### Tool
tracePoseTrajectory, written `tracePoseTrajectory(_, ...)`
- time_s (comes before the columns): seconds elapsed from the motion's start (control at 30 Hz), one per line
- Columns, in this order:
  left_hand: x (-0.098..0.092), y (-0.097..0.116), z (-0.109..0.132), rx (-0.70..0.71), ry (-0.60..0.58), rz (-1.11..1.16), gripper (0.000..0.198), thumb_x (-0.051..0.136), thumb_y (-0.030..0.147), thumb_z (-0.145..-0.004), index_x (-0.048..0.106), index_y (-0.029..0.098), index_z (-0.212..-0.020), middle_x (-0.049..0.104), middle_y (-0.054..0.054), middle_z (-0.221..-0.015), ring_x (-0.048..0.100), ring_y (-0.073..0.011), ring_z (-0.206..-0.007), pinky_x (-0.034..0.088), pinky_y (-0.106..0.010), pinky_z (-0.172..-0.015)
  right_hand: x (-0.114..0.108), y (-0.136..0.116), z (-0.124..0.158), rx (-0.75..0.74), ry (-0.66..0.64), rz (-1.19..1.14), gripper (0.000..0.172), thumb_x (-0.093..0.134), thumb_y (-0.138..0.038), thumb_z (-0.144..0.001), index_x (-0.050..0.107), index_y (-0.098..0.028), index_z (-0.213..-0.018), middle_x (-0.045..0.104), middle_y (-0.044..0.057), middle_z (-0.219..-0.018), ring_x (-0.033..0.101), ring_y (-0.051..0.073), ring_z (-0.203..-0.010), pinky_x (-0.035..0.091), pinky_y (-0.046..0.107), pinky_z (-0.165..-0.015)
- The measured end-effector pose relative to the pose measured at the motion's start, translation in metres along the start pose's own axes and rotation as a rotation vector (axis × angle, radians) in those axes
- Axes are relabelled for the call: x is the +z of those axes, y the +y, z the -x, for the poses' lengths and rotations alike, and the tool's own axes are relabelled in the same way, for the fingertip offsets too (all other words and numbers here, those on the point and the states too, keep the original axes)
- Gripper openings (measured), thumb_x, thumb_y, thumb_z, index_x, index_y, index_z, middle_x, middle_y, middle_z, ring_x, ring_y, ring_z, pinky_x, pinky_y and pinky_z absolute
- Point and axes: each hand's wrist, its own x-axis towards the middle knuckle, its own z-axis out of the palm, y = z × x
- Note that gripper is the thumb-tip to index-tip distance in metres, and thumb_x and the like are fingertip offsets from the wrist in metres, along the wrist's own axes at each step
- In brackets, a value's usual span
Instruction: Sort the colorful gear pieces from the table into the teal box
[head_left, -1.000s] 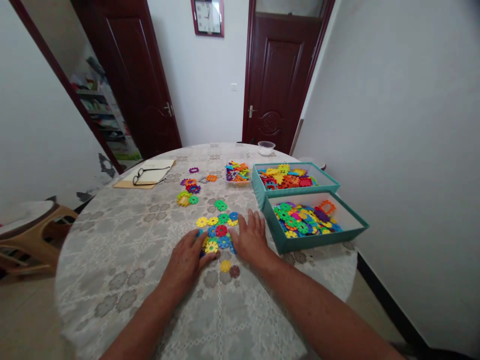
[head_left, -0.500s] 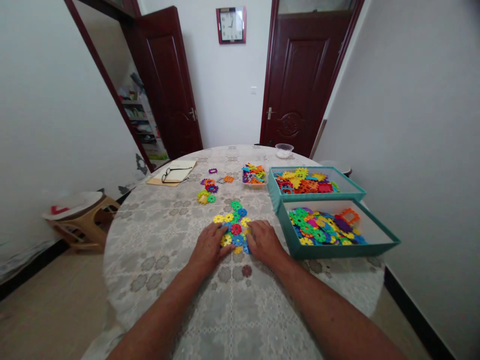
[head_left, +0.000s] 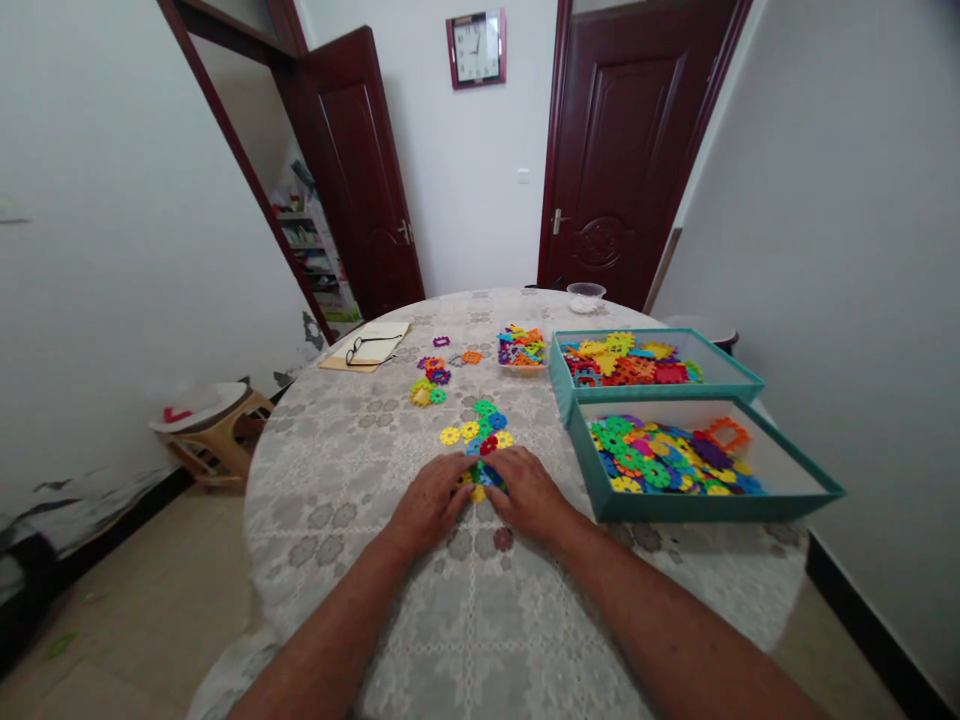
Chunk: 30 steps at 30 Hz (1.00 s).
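Observation:
A flat cluster of joined notched plastic discs (head_left: 469,430) lies on the table in front of me, in yellow, green, blue and red. My left hand (head_left: 433,494) grips its near left part, thumb low and fingers bent over the discs. From the other side my right hand (head_left: 529,490) closes on the near right part, and the fingertips of both hands almost meet. Just beyond them shows a red disc (head_left: 489,445), with a blue disc (head_left: 497,422) and a green disc (head_left: 485,408) farther off. Fingers cover much of the near discs, so their exact joins are hidden.
To the right stand two teal boxes, a near box (head_left: 720,510) of discs and a far box (head_left: 742,383) of larger pieces. A small tray (head_left: 523,368) of pieces, loose shapes (head_left: 439,377), glasses (head_left: 360,347) on a notebook (head_left: 386,335) and a clear bowl (head_left: 586,292) lie beyond.
My hands have come closer together over the near part of the disc cluster, covering more of it. The red disc now looks tilted. The whole view has shifted slightly.

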Motion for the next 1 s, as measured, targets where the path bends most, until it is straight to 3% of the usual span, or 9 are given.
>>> tracePoseTrajectory(0.07, 0.001, -0.001, 0.002, 0.017, 0.034, 0.053, 0.045, 0.045, 0.034, -0.108, 0.053, 0.024, -0.151, 0.062, -0.012, -0.150, 0.056, -0.0241, -0.141, 0.044, -0.046, -0.124, 0.005, 0.003, -0.001, -0.049, -0.017, -0.039, 0.041, 0.066, -0.017, -0.092, 0.066, -0.020, -0.132, 0.071, 0.011, -0.131, 0.058, 0.026, -0.128, 0.042, 0.044, -0.114)
tracePoseTrajectory(0.2, 0.003, -0.007, 0.003, 0.017, 0.231, 0.030, 0.043, 0.041, 0.028, -0.108, 0.052, 0.023, -0.150, 0.058, -0.012, -0.153, 0.052, -0.0242, -0.145, 0.043, -0.049, -0.124, 0.010, 0.010, -0.003, -0.102, 0.028, -0.113, 0.040, 0.061, -0.014, -0.093, 0.065, -0.020, -0.133, 0.069, 0.012, -0.135, 0.060, 0.024, -0.127, 0.043, 0.042, -0.115)
tracePoseTrajectory(0.33, 0.005, -0.012, 0.001, -0.097, 0.377, -0.157, 0.035, 0.044, 0.028, -0.105, 0.063, 0.018, -0.133, 0.069, -0.015, -0.130, 0.061, -0.0294, -0.126, 0.049, -0.054, -0.114, -0.008, 0.005, 0.000, 0.083, 0.101, 0.050, 0.033, 0.055, -0.018, -0.097, 0.066, -0.017, -0.128, 0.068, 0.015, -0.129, 0.057, 0.027, -0.125, 0.043, 0.042, -0.114)
tracePoseTrajectory(0.47, 0.005, -0.008, -0.002, -0.174, 0.313, -0.290, 0.029, 0.045, 0.028, -0.104, 0.069, 0.015, -0.115, 0.073, -0.014, -0.107, 0.066, -0.0291, -0.104, 0.053, -0.048, -0.100, -0.034, -0.007, 0.006, 0.283, -0.067, 0.287, 0.032, 0.062, -0.033, -0.095, 0.069, -0.013, -0.119, 0.065, 0.020, -0.121, 0.056, 0.034, -0.121, 0.044, 0.045, -0.107)
tracePoseTrajectory(0.6, 0.003, -0.004, -0.005, -0.209, 0.240, -0.310, 0.030, 0.043, 0.026, -0.104, 0.071, 0.016, -0.107, 0.073, -0.013, -0.103, 0.065, -0.0271, -0.099, 0.051, -0.043, -0.097, -0.044, -0.013, 0.008, 0.367, -0.218, 0.290, 0.034, 0.065, -0.038, -0.093, 0.069, -0.014, -0.117, 0.063, 0.019, -0.122, 0.061, 0.033, -0.117, 0.046, 0.040, -0.098)
tracePoseTrajectory(0.73, 0.001, -0.002, -0.005, -0.239, 0.219, -0.298, 0.032, 0.041, 0.027, -0.105, 0.071, 0.016, -0.107, 0.074, -0.013, -0.104, 0.065, -0.0266, -0.101, 0.050, -0.042, -0.098, -0.047, -0.013, 0.008, 0.370, -0.248, 0.197, 0.038, 0.064, -0.042, -0.093, 0.069, -0.015, -0.119, 0.063, 0.016, -0.121, 0.065, 0.029, -0.113, 0.046, 0.035, -0.094)
tracePoseTrajectory(0.9, 0.000, 0.000, -0.005, -0.250, 0.215, -0.288, 0.032, 0.041, 0.028, -0.105, 0.071, 0.017, -0.104, 0.073, -0.012, -0.103, 0.065, -0.0262, -0.099, 0.049, -0.042, -0.097, -0.051, -0.008, 0.010, 0.318, -0.285, 0.122, 0.045, 0.077, -0.039, -0.081, 0.068, -0.017, -0.119, 0.064, 0.011, -0.118, 0.065, 0.025, -0.106, 0.044, 0.030, -0.087)
tracePoseTrajectory(1.0, -0.001, 0.001, -0.006, -0.257, 0.206, -0.270, 0.032, 0.042, 0.029, -0.105, 0.071, 0.017, -0.102, 0.074, -0.013, -0.102, 0.065, -0.0266, -0.098, 0.049, -0.042, -0.096, -0.050, -0.006, 0.011, 0.310, -0.311, 0.112, 0.035, 0.076, -0.036, -0.081, 0.069, -0.018, -0.111, 0.066, 0.009, -0.111, 0.065, 0.023, -0.100, 0.041, 0.030, -0.082)
